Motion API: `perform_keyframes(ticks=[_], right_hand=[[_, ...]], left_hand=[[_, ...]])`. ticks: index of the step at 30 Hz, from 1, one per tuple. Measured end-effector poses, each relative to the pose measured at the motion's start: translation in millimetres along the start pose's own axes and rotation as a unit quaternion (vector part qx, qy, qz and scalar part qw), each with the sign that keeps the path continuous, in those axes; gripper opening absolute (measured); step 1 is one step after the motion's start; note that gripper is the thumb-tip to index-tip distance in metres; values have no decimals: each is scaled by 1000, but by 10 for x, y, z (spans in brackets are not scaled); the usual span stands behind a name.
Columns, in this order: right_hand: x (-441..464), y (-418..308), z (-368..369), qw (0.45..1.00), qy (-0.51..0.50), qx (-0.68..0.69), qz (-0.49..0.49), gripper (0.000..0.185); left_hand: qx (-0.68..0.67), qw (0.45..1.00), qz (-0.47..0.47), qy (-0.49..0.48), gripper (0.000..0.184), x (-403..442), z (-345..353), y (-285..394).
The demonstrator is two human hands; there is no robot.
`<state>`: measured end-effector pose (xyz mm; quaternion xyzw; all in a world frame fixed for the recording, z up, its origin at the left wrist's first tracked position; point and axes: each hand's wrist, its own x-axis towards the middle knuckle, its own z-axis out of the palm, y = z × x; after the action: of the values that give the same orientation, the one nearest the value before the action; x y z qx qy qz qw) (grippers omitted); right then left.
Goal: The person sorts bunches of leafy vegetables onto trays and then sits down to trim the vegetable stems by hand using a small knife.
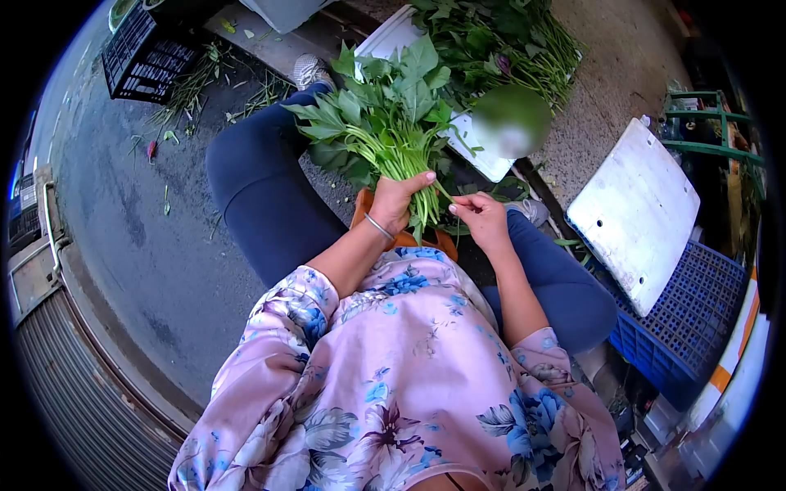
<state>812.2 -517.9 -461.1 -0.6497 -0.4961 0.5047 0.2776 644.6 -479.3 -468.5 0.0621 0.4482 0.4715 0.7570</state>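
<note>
My left hand (393, 203), with a bangle on the wrist, is wrapped round the stems of a bunch of leafy greens (397, 106) above my lap. The leaves point away from me and the cut stem ends hang toward my body. Just to the right, my right hand (483, 219) pinches a thin green stem (444, 191) at the side of the bunch. Thumb and fingertips are pressed together on it. Beyond the bunch lies a large heap of the same kind of greens (524, 49), partly over a white tray (487, 151).
A black crate (147, 57) stands at the far left beside scattered stems (192, 94) on the ground. At right, a white board (634, 213) leans on a blue crate (688, 303). A green rack (712, 127) is behind it. A ribbed metal panel (90, 401) lies at lower left.
</note>
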Motion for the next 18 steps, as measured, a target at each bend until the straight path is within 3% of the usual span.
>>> perform_keyframes(ticks=[5, 7, 10, 12, 15, 18], right_hand=[[-45, -81, 68, 998, 60, -12, -30, 16], [-157, -143, 134, 976, 218, -22, -13, 18], [-442, -352, 191, 975, 196, 73, 67, 27], [-536, -455, 248, 961, 87, 215, 150, 40], [-336, -382, 365, 846, 0, 461, 268, 47], [-134, -322, 463, 837, 5, 470, 281, 48]], left_hand=[[-13, 999, 9, 28, 21, 11, -13, 14], [-9, 999, 6, 36, 20, 32, -52, 22], [-21, 998, 18, 48, 15, 64, -66, 6], [-27, 998, 28, 51, 15, 79, -81, -21], [-21, 997, 43, 55, 15, 72, -75, -18], [-15, 998, 30, 57, 16, 28, -42, 34]])
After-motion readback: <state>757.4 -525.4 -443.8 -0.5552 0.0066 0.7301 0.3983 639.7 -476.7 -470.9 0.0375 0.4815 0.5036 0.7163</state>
